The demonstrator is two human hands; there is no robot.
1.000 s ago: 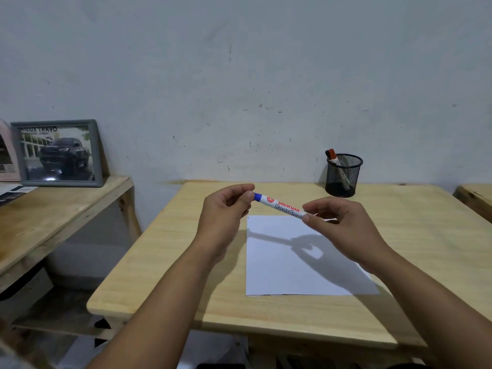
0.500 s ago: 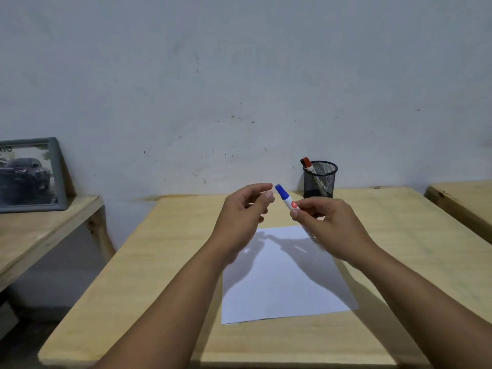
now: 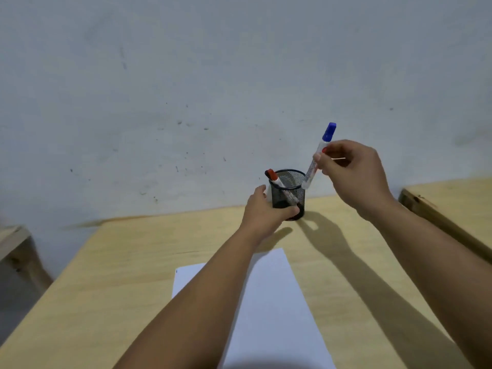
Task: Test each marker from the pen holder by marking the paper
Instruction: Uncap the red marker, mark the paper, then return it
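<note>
Blue-capped marker [image 3: 318, 158]: light, rigid, smooth; right hand [image 3: 351, 174] pinches its mid-barrel, tail over pen holder [image 3: 288, 194] rim. Left hand [image 3: 263, 211] wraps holder; light mesh, likely tippy.

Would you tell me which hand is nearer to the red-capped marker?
Left. The left hand grips the pen holder beside the red-capped marker; the right hand is across it, holding the blue-capped marker.

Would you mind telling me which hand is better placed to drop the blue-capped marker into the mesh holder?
Right. The right hand already pinches the blue-capped marker, its lower end at the mesh holder rim. The left hand grips the holder's side.
</note>
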